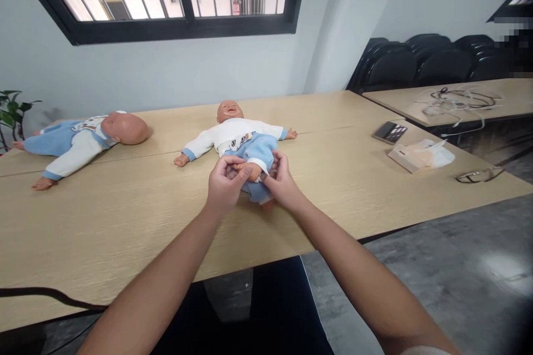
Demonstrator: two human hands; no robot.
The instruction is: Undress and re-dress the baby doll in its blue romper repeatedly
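Observation:
A baby doll lies on its back on the table, arms spread, head toward the window. It wears a white top with blue cuffs and light blue trousers. One of its legs is bent up, and its bare foot sticks out of a white-edged trouser cuff. My left hand is closed around the toe end of that foot. My right hand pinches the trouser cuff near the ankle. The doll's other leg is partly hidden beneath, close to my right hand.
A second, similarly dressed doll lies at the left. On the right are a dark phone-like item, a tissue pack and glasses. Tangled cables lie on another table; stacked black chairs stand behind it. A black strap crosses the near left edge.

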